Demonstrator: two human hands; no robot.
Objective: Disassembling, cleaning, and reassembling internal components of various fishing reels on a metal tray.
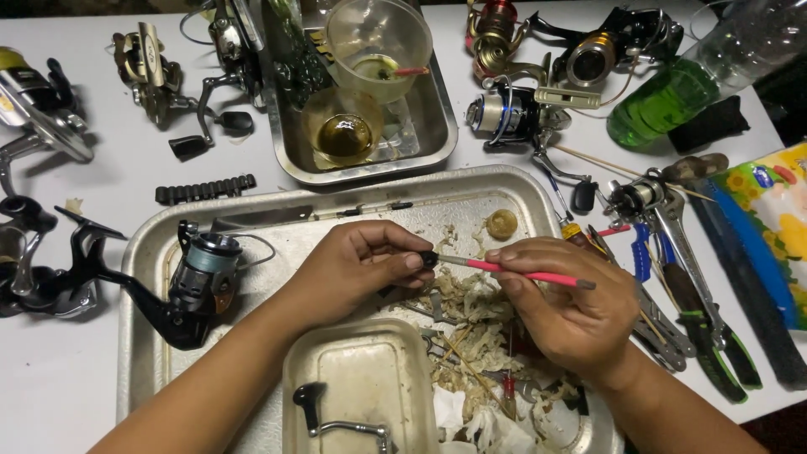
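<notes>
So here's my view: my right hand (pixel 567 307) is gripping a thin pink brush (pixel 513 271) mid-frame, its tip touching a small dark part (pixel 429 259) that my left hand (pixel 361 265) pinches between thumb and fingers. Both hover over the big metal tray (pixel 336 206) in the middle of the white tabletop (pixel 101 168), right above a pile of dirty shredded tissue (pixel 471 328). A black fishing reel (pixel 197 282) lies in the tray's left side, and a grimy plastic tub (pixel 361 378) sits at bottom center. Pliers (pixel 706 328) lie off to the right.
</notes>
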